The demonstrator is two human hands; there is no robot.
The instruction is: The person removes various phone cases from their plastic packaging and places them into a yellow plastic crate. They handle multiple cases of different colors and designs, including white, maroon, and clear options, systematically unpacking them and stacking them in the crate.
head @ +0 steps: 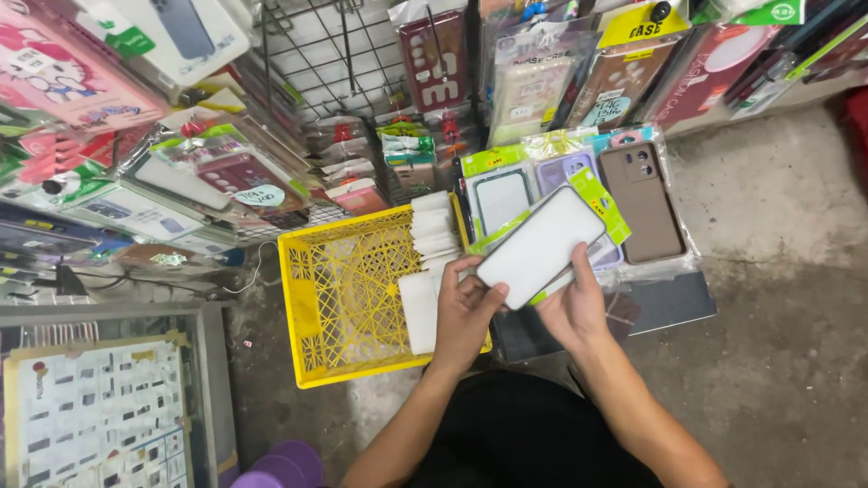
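Observation:
Both of my hands hold one packaged phone case (541, 246), a white card in a clear sleeve with a green-yellow header, tilted up to the right. My left hand (464, 312) grips its lower left corner, thumb on the face. My right hand (573, 307) holds its lower right edge. Under the case lies a pile of other packaged phone cases (644, 194), brown, purple and clear, on the concrete floor. A yellow plastic crate (348, 294) stands to the left, with a row of white packets (430, 239) upright along its right side.
Wire racks (316, 54) hung with many packaged phone cases fill the back and left. A glass-topped counter (99, 398) with a printed sheet sits at lower left. Bare concrete floor (778, 298) spreads to the right. A dark flat board (665, 303) lies under the pile.

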